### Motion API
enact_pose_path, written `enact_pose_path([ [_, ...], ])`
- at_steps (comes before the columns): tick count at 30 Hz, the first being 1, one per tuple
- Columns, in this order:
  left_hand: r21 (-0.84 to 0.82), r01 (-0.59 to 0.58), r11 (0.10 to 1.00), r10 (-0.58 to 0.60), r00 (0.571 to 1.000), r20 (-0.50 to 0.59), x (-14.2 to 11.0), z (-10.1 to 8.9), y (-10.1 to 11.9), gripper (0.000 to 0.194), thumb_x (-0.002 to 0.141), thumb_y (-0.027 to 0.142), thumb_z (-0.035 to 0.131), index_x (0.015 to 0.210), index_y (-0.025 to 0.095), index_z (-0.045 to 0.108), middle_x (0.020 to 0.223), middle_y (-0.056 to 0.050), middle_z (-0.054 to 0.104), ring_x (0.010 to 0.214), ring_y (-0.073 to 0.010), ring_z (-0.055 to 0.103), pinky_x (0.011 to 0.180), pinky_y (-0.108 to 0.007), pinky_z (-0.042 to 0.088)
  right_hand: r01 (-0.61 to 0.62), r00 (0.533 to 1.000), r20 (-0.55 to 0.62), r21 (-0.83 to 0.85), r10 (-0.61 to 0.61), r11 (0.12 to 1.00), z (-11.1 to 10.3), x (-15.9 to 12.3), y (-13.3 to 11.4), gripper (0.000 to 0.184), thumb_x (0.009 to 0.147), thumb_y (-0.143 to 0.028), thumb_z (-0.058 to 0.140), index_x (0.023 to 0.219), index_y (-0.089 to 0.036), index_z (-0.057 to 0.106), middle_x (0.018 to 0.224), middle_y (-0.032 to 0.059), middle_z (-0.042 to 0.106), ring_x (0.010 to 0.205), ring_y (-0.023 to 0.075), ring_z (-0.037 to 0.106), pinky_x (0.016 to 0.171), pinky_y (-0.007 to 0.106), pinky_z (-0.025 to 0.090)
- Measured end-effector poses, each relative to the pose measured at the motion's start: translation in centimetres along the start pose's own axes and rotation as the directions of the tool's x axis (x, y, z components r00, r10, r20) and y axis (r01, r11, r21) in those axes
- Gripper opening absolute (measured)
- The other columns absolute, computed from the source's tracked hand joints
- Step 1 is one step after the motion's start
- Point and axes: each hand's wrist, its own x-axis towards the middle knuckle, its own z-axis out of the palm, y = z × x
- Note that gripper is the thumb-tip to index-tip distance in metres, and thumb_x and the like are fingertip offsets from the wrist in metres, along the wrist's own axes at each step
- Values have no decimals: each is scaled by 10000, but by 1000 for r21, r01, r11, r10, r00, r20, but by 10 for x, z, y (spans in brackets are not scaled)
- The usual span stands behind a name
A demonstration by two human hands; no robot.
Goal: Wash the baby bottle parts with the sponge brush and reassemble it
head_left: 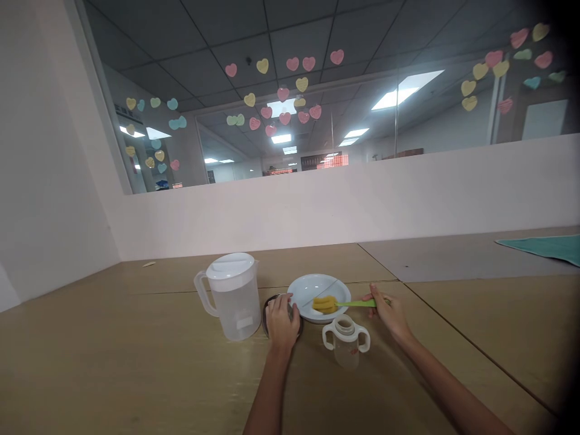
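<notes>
My right hand (389, 311) is closed on the green handle of a sponge brush (356, 304). The brush's yellow sponge head (325, 304) rests in a white plate (317, 281), toward its near side. To the left of the plate, my left hand (281, 323) has its fingers bent over a dark-rimmed round dish (266, 329), hiding most of it. Just in front of the plate stands a clear baby bottle (347, 353) with two white handles and an uncapped top. A translucent pitcher (235, 308) with a white lid is upright left of the dish.
Wooden table panels (113, 356) meet in visible seams. A teal cloth (548, 246) lies at the far right, and a small pale scrap (149, 264) at the back left. Behind the table rises a white wall (294, 217) below a window with heart-shaped notes.
</notes>
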Motion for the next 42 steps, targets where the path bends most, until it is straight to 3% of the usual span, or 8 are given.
enact_pose_path([
  [3, -58, -177, 982, 180, 982, 58, -5, 3, 8, 288, 863, 253, 413, 1115, 233, 552, 1047, -38, 623, 986, -198, 518, 867, -336, 337, -44, 999, 25, 28, 44, 999, 1, 1, 4, 544, 644, -672, 564, 610, -137, 652, 352, -24, 467, 374, 123, 461, 454, 244, 347],
  [6, -74, -229, 971, 236, 966, 108, -8, 6, 13, 286, 884, 260, 384, 1111, 253, 557, 1078, -28, 620, 1008, -200, 510, 866, -346, 329, -115, 993, 45, 131, 110, 985, 3, 1, 10, 527, 650, -661, 567, 639, -140, 643, 326, -70, 367, 360, 104, 418, 437, 232, 348],
  [14, -122, -123, 985, 140, 981, 135, -7, 7, 16, 283, 838, 386, 489, 1057, 236, 588, 1009, -36, 662, 1005, -215, 530, 914, -377, 296, -233, 972, 47, 319, 230, 919, 4, 3, 12, 472, 636, -610, 619, 640, -138, 618, 331, -99, 294, 352, 72, 340, 416, 214, 367],
  [19, -184, -77, 980, 98, 989, 112, -6, 5, 19, 170, 824, 270, 491, 937, 232, 611, 956, -19, 665, 944, -194, 553, 909, -360, 308, -199, 974, -4, 448, 225, 872, 4, 5, 13, 417, 680, -572, 606, 660, -156, 618, 385, -83, 350, 367, 66, 336, 415, 209, 393],
  [23, -196, -39, 980, 54, 996, 71, -5, 5, 17, 163, 794, 202, 496, 907, 221, 612, 926, -20, 667, 913, -196, 564, 893, -352, 331, -197, 980, 81, 403, 179, 894, 7, 1, 12, 444, 674, -600, 605, 652, -156, 609, 384, -82, 348, 370, 73, 352, 422, 220, 395],
  [29, -239, 59, 969, -57, 998, 15, -5, 11, 9, 168, 801, 205, 487, 891, 221, 628, 845, -19, 676, 824, -180, 579, 795, -299, 399, -159, 986, 21, 450, 167, 879, 4, 1, 5, 445, 652, -598, 629, 642, -154, 601, 417, -82, 365, 385, 62, 339, 432, 208, 386],
  [33, -278, 115, 953, -109, 993, 37, -5, 15, 7, 224, 806, 187, 468, 951, 229, 635, 828, -19, 683, 765, -159, 595, 739, -263, 427, -193, 980, 130, 420, 151, 887, 2, 2, 2, 443, 646, -593, 639, 633, -152, 609, 389, -83, 345, 375, 67, 344, 416, 211, 370],
  [42, -294, 56, 954, -94, 989, -117, -2, 9, -5, 363, 817, 125, 378, 1077, 224, 611, 1130, -28, 637, 1048, -156, 572, 917, -267, 426, -153, 975, -86, 418, 207, 895, -4, 8, 6, 461, 658, -608, 609, 625, -149, 622, 391, -81, 348, 380, 64, 335, 432, 215, 407],
])
